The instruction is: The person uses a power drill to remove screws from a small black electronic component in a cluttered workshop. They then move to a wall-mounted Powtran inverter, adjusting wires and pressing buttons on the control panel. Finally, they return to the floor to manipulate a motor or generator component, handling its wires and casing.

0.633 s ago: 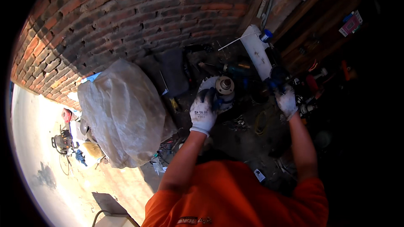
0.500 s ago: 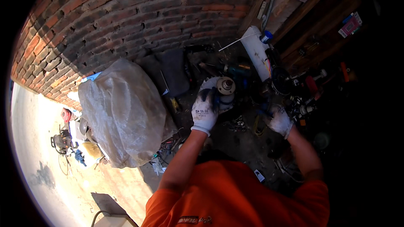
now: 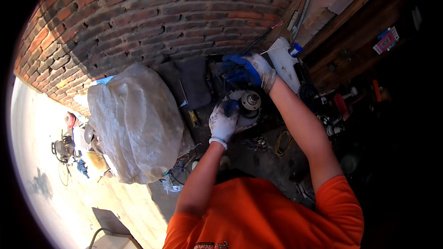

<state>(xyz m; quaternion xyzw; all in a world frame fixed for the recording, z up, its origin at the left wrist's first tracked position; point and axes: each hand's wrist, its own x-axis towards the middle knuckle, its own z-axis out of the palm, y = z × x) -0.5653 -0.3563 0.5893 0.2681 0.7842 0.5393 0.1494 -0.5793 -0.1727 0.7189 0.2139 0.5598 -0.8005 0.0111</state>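
Note:
My left hand (image 3: 223, 122), in a white glove with dark blue fingers, is closed at the left side of a round metal machine part (image 3: 250, 100) with a stepped shaft end pointing up. What its fingers pinch is hidden; a thin dark cord seems to rise from them. My right hand (image 3: 253, 70), gloved with a blue palm, is raised beyond the metal part, fingers spread and pointing left. Close behind it, a dark cord (image 3: 261, 38) with coloured wire ends slants up against the brick wall.
A large bundle under clear plastic sheeting (image 3: 138, 124) stands at my left. Beyond are a dark cloth pad (image 3: 194, 83) and the brick wall (image 3: 184, 14). A white board (image 3: 282, 60) with a blue-capped roll leans right. Coiled yellow wire (image 3: 283, 144) lies nearer; dark tools clutter the right.
My right hand has moved from the tools on the right, up and left past the metal part. The cord with coloured wire ends now stands against the wall. My left hand stays beside the part.

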